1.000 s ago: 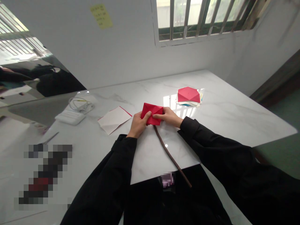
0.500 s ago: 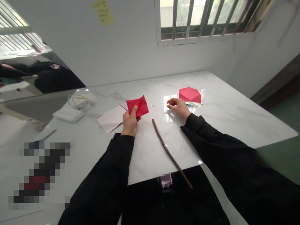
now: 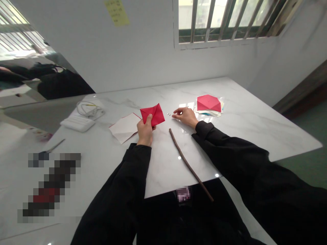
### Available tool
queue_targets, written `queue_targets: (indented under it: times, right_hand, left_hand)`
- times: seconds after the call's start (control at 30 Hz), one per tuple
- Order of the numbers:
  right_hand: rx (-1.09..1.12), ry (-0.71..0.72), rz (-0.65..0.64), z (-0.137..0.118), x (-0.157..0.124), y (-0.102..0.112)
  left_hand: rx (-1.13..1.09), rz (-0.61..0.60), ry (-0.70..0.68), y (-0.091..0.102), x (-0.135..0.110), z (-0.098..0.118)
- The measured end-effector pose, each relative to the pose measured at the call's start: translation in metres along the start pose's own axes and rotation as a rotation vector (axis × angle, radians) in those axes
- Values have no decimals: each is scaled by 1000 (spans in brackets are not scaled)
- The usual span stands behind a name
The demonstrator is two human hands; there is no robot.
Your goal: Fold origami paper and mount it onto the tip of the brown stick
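Observation:
My left hand [image 3: 145,132] grips a folded red origami paper [image 3: 152,114] from below, with my thumb on its face. The paper is a creased, diamond-like shape held just above the table. My right hand [image 3: 186,117] rests on the marble table [image 3: 163,160] with fingers apart, holding nothing. Its fingertips are near a small shiny bead [image 3: 168,113]. A thin brown twig [image 3: 189,164] lies below and between my hands. To the left of the paper is a creased white sheet with a red edge [image 3: 124,128]. Behind my right hand sits a red folded piece [image 3: 208,103] on a small paper stack [image 3: 208,113].
A white rectangular box [image 3: 77,124] and a coiled white cable [image 3: 89,109] lie at the table's left. A mirror [image 3: 48,81] leans at the left, and a pixelated object [image 3: 51,185] sits at lower left. The table's right edge drops to a green floor.
My right hand has let go of the red paper and moved right, toward the stack. My left hand alone holds the paper, now turned and opened into a diamond shape.

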State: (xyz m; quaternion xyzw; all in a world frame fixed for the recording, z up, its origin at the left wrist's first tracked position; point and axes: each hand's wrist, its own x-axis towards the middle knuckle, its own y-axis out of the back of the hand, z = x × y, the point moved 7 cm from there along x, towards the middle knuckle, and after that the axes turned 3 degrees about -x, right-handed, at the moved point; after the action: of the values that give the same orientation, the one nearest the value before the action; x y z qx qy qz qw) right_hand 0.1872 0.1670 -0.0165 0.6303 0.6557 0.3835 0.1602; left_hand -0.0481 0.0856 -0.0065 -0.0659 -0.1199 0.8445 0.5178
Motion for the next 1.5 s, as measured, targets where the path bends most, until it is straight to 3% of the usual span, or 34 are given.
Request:
queue_targets:
  times: [0.27, 0.6, 0.83, 1.0, 1.2, 1.5]
  right_hand:
    - [-35, 88, -15, -20, 18, -15]
    - [-17, 117, -27, -14, 27, -20]
    - [-18, 66, 15, -10, 24, -16]
    - [17, -10, 122, -3, 18, -1]
    - [213, -19, 10, 10, -2, 5]
    - [656, -54, 42, 21, -8, 9]
  left_hand:
    - [45, 1, -27, -1, 3, -3]
    - [74, -21, -50, -1, 4, -5]
    - [104, -31, -56, 0, 4, -6]
    - [117, -30, -80, 2, 3, -6]
    - [149, -59, -130, 0, 0, -4]
    - [202, -56, -133, 0, -3, 0]
